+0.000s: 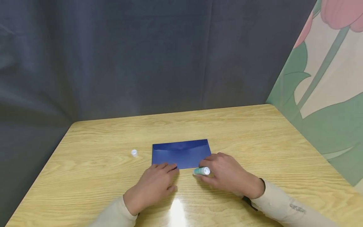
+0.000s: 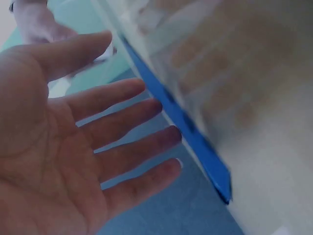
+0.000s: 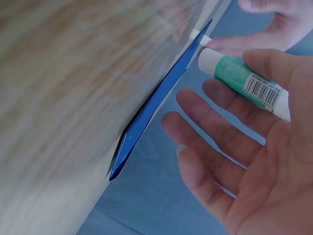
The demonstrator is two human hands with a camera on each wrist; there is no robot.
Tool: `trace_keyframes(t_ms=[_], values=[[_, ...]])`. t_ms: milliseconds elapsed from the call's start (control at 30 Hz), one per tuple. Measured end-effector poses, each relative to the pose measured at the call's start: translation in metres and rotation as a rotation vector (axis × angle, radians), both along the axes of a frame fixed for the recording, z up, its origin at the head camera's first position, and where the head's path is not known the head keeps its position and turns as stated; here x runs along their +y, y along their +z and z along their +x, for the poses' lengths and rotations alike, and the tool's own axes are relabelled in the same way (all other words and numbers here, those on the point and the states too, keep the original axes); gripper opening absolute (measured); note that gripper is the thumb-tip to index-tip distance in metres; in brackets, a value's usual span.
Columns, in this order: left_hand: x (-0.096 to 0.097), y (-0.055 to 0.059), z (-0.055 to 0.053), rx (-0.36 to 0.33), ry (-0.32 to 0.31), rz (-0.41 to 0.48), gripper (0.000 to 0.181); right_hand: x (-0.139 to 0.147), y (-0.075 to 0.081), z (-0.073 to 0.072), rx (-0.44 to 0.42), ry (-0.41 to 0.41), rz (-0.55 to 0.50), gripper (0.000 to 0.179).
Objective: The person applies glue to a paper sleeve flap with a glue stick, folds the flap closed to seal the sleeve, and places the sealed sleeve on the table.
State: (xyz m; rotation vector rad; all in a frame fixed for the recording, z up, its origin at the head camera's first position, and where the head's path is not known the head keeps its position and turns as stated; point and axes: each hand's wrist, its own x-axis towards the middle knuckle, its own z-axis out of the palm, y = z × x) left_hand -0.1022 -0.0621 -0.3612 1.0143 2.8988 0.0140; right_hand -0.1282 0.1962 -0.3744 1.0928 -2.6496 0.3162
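A blue envelope [image 1: 180, 157] lies flat on the wooden table, a darker flap-shaped band along its far side. The left hand [image 1: 154, 184] rests its nearly straight fingertips at the envelope's near left edge; in the left wrist view its fingers [image 2: 132, 147] spread toward the blue edge. At the near right corner, the right hand [image 1: 228, 173] pinches an uncapped glue stick [image 1: 201, 171] between thumb and index finger. The right wrist view shows the green-and-white tube [image 3: 244, 81] with a barcode, its other fingers [image 3: 195, 142] loosely bent beside the envelope.
A small white cap [image 1: 134, 153] stands on the table left of the envelope. The wooden table [image 1: 99, 176] reaches back to a dark curtain [image 1: 170, 63]. A flower-patterned cloth [image 1: 326, 94] hangs along the right side.
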Motion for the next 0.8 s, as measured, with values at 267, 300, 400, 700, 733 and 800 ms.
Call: trace_keyframes(t_ms=[267, 300, 400, 700, 733, 800], values=[[0.000, -0.010, 0.004, 0.090, -0.017, 0.025, 0.040, -0.001, 0.000, -0.002, 0.004, 0.012, -0.002, 0.020], [0.000, -0.010, 0.004, 0.098, -0.016, 0.030, 0.040, -0.001, 0.000, -0.002, 0.000, 0.015, 0.000, 0.020], [0.002, -0.010, 0.003, 0.121, -0.013, 0.052, 0.040, -0.002, 0.001, -0.002, -0.020, 0.024, -0.001, 0.020], [0.014, -0.008, 0.003, 0.279, -0.003, 0.146, 0.046, -0.003, 0.002, -0.001, -0.084, 0.047, -0.056, 0.019], [0.014, -0.008, 0.003, 0.302, -0.007, 0.159, 0.045, -0.004, 0.002, 0.000, -0.097, 0.051, -0.063, 0.019], [0.016, -0.007, 0.004, 0.341, -0.021, 0.190, 0.044, -0.005, 0.003, 0.002, -0.128, 0.065, -0.082, 0.021]])
